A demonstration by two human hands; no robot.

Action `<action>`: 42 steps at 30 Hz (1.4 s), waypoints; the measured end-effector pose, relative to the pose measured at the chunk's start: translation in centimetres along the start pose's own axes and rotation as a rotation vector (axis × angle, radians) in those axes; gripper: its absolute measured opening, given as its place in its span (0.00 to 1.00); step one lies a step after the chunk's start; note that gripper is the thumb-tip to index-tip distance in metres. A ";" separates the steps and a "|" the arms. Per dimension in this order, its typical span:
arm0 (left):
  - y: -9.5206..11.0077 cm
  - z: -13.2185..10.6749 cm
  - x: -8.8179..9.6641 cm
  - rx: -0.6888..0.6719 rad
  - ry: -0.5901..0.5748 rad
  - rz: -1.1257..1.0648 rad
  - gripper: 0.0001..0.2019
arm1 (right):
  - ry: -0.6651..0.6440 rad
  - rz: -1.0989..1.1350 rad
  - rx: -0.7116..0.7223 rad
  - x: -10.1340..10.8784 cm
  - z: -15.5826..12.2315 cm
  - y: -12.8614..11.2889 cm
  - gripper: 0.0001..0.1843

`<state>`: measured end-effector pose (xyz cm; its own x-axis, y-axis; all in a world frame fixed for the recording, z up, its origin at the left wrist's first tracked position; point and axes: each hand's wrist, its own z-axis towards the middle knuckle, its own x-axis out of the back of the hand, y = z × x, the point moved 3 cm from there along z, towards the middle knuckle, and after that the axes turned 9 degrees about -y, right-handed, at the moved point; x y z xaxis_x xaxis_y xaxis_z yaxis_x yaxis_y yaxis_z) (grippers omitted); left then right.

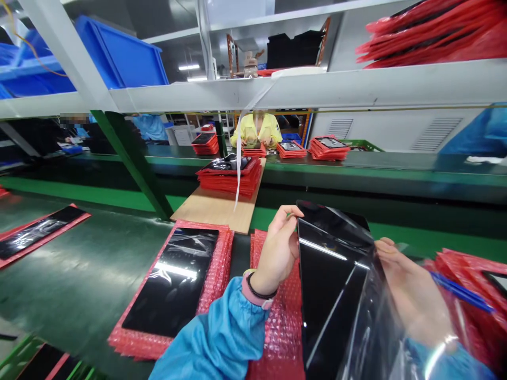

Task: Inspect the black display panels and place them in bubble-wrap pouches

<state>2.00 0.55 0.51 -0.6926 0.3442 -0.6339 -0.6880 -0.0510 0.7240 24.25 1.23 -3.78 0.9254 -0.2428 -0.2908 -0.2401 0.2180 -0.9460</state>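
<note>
A glossy black screen panel (328, 285) is held up, tilted, in front of me. My left hand (280, 245) pinches its upper left edge between thumb and fingers. Across the panel's upper and right side a clear plastic film (368, 311) stands away in a curve. My right hand (415, 287) is closed on this film at the right; part of the hand shows through it. Below the panel lies a stack of red bubble-wrap sleeves (279, 327). To the left, another black screen panel (174, 279) rests on a pile of red bubble-wrap sleeves (216, 285).
Red sleeves (471, 264) with a blue pen-like stick (461, 291) lie at the right. A wooden board (214, 208) bears a red stack (237, 179). A green post (132, 163) and a white shelf beam (293, 89) stand ahead. A person in yellow (259, 129) works opposite.
</note>
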 end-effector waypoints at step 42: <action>-1.9 -5.6 12.9 0.523 0.171 0.648 0.15 | -0.051 -0.463 0.196 2.1 0.6 10.8 0.20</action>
<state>-6.81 -0.20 -10.58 -0.9673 0.2481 -0.0527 0.0154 0.2649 0.9642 23.79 3.67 -14.54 0.9362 -0.3103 0.1652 0.2543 0.2731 -0.9278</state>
